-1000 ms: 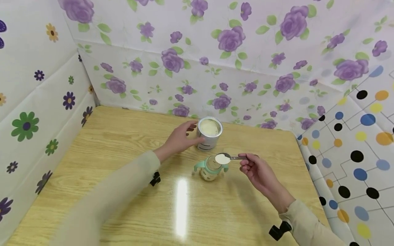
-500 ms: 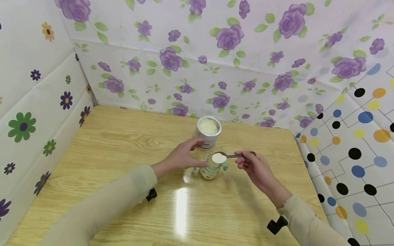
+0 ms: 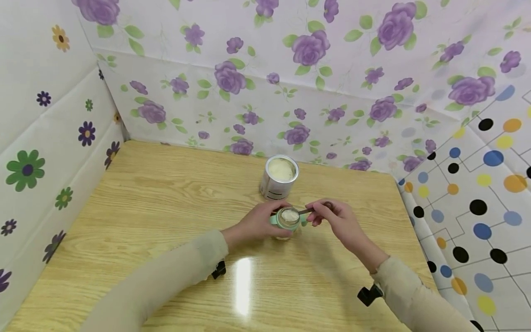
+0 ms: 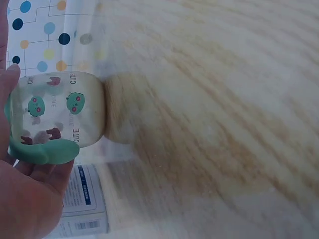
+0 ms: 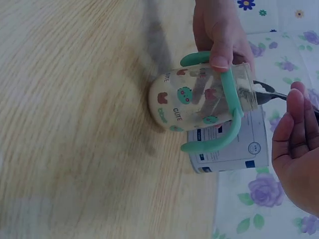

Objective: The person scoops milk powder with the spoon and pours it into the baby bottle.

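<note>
A clear baby bottle point(image 5: 172, 102) with mint-green side handles and small cartoon prints stands upright on the table, its lid off. My left hand point(image 3: 260, 222) grips it around the upper part, with the thumb against the green collar in the right wrist view. My right hand point(image 3: 342, 226) pinches the handle of a metal spoon point(image 3: 306, 211). The spoon's bowl is at the bottle's mouth, and white powder point(image 3: 289, 215) shows there. Behind the bottle is an open tin point(image 3: 277, 189) filled with pale powder, touched by neither hand.
The wooden table point(image 3: 174, 193) backs onto a wall covering point(image 3: 199, 101) with purple roses. A daisy-print covering point(image 3: 58, 138) runs along the left side, a dotted one point(image 3: 477, 230) along the right. A bright reflection lies on the tabletop in front of the bottle.
My left hand has moved from beside the tin to the bottle and taken hold of it. The spoon has shifted slightly left, and its bowl has tipped at the bottle's mouth.
</note>
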The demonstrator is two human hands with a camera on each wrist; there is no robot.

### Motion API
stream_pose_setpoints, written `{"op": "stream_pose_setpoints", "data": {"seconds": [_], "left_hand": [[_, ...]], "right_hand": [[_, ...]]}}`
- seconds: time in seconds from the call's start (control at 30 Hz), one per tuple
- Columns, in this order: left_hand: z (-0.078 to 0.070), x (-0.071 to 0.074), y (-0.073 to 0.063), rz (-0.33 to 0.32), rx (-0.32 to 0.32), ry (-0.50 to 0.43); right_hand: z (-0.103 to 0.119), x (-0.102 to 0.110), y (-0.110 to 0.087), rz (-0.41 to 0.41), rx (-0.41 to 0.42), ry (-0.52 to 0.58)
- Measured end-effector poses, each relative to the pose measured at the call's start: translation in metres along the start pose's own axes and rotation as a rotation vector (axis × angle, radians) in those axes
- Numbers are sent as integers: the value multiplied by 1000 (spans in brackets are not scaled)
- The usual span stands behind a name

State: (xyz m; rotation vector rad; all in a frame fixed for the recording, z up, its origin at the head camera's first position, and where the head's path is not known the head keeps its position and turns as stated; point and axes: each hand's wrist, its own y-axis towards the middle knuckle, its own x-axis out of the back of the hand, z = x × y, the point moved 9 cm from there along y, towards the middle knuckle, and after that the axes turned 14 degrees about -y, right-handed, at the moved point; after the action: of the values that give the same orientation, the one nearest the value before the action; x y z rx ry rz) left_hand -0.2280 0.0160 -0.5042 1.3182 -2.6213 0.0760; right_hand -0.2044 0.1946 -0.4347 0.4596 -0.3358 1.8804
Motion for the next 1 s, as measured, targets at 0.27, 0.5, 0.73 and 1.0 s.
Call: {"op": "stream_pose_setpoints", "data": {"seconds": [0.27,0.5,0.73,1.0], "left_hand": [[2,1,1,-19,-13,23],[3,1,0,-27,-16,3],[1,0,-2,-20,-27,-10],[2,0,-2,-25,-19,-5]], "right_hand": [[9,-5,1,-10,100,-47],[16,-9,-3,-32,226,-247],[26,-15,-8,-26,340,-489],[30,-17,-11,-10,336,-523]]}}
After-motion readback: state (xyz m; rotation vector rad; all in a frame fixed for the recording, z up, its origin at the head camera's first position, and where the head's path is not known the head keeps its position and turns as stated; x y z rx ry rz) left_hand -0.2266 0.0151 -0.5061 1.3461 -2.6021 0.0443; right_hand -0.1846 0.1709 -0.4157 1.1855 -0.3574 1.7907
